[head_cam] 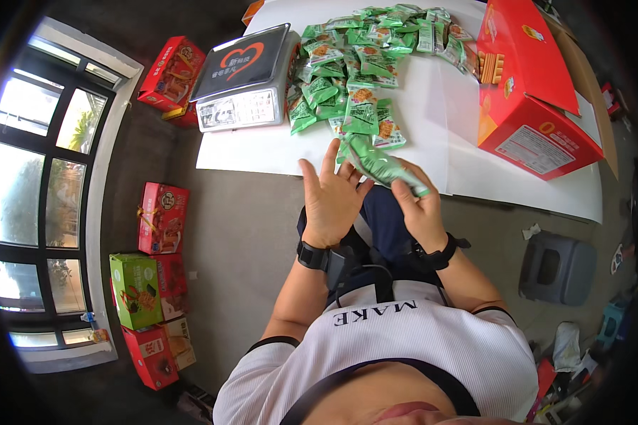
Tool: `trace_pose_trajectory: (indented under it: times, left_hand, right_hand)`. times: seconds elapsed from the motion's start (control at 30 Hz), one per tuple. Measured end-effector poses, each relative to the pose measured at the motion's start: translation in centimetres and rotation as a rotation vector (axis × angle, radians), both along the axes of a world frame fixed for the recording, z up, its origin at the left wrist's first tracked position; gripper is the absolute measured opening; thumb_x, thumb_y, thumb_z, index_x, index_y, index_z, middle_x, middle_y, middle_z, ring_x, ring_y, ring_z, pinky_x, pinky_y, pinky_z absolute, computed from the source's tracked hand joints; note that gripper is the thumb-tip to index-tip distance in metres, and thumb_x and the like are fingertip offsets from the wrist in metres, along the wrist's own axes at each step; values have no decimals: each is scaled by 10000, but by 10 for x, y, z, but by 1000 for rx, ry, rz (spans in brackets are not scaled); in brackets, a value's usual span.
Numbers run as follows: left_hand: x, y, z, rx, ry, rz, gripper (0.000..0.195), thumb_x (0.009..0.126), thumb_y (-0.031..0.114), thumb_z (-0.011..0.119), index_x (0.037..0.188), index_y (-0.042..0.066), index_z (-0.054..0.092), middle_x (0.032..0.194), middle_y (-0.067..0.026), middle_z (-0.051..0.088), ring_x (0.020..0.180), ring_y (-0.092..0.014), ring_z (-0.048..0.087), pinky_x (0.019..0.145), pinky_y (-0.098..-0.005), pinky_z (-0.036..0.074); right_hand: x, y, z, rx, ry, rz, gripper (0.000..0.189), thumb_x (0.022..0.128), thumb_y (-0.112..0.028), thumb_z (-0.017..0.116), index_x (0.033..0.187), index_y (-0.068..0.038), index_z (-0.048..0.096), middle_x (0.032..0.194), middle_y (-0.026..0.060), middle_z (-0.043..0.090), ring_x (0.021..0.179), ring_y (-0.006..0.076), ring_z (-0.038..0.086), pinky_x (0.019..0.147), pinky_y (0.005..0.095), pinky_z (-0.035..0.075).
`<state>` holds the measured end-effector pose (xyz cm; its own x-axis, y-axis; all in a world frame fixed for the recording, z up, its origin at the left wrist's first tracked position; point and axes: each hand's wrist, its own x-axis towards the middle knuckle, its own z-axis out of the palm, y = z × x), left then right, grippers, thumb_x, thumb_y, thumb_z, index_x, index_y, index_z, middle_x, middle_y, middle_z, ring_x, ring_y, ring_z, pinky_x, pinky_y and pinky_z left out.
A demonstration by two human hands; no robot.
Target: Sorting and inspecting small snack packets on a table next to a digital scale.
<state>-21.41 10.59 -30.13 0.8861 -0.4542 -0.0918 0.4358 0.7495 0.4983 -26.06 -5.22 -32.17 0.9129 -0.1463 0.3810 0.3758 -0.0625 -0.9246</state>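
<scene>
Between thumb and fingers, my right hand (419, 204) grips the end of a green snack packet (378, 159). My left hand (334, 199) is turned palm up with its fingers spread, beside the packet's left side; a fingertip may touch it. Just beyond both hands, a loose heap of green snack packets (362, 109) covers part of the white tabletop (422, 117). To the heap's left stands a digital weighing scale (239, 79) with a dark plate. On the right is a red cardboard carton (526, 101) with raised flaps, printed with a picture of snacks; its inside is mostly hidden.
Several snack gift boxes (162, 218) line the floor at left, below a black-framed window (42, 196). Another red box (173, 74) stands near the scale. At right are a grey plastic stool (558, 268) and a teal stool (610, 321). The table's front edge runs just beyond my lap.
</scene>
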Motion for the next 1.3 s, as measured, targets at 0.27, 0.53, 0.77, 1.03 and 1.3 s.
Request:
trace_pose_trajectory:
  times: [0.27, 0.53, 0.77, 1.03, 1.3]
  left_hand:
    - [0, -6, -19, 244, -56, 58, 346, 984, 245, 488, 1258, 33, 494, 1221, -58, 578, 1123, -182, 544, 965, -347, 413]
    - [5, -4, -27, 272, 1, 87, 374, 1002, 291, 435, 1246, 15, 498, 1213, -85, 583, 1082, -187, 558, 941, -355, 428]
    - [1, 1, -21, 327, 76, -71, 549, 1002, 445, 345, 1350, 24, 407, 1311, -122, 508, 1136, -225, 525, 982, -382, 416]
    - [-1, 7, -30, 290, 42, -104, 544, 1004, 453, 320, 1390, 73, 358, 1353, -120, 473, 1171, -261, 508, 995, -429, 441]
    - [6, 3, -38, 159, 171, -126, 489, 1010, 389, 352, 1358, 49, 396, 1288, -121, 516, 1126, -256, 538, 944, -398, 470]
  right_hand:
    - [-3, -11, -17, 549, 351, 144, 458, 1017, -361, 393, 1191, 40, 529, 1108, 108, 620, 1012, 159, 598, 860, 292, 476]
    - [0, -7, -19, 634, 337, 224, 498, 1021, -399, 340, 1214, 24, 518, 1100, 125, 627, 892, 162, 642, 687, 300, 543]
    - [-3, -3, -21, 120, 156, -69, 428, 1007, -312, 410, 1278, 2, 515, 1178, 137, 587, 1014, 210, 584, 839, 317, 477]
    - [-10, 20, -21, -696, -200, -18, 523, 709, -121, 753, 1211, -164, 612, 1328, 105, 464, 1123, 331, 462, 959, 431, 417]
    - [-6, 16, -30, -669, -120, 15, 551, 672, -101, 767, 1196, -160, 607, 1358, 114, 428, 1158, 343, 437, 995, 439, 387]
